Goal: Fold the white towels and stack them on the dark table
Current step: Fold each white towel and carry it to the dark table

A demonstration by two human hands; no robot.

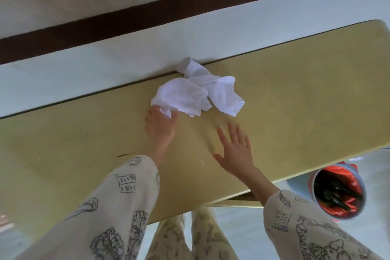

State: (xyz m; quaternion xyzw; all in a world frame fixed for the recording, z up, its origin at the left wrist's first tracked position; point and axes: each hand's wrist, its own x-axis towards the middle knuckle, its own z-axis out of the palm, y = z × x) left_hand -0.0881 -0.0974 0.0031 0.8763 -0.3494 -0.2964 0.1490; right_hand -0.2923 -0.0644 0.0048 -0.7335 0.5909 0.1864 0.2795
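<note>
A crumpled white towel (198, 91) lies in a heap near the far edge of a yellowish table (295, 95). My left hand (161, 126) reaches under the towel's near left corner and pinches a fold of it between thumb and fingers. To the right, my right hand (235, 150) is spread flat with straight fingers over the bare tabletop, a short way in front of the towel and not touching it. Both arms wear pale sleeves with dark line drawings.
A round bin (337, 192) lined with a red and black bag stands on the floor beyond the table's right front edge. Pale floor and a dark brown strip (147, 17) lie beyond the far edge. My patterned trouser legs (190, 236) show below the near edge.
</note>
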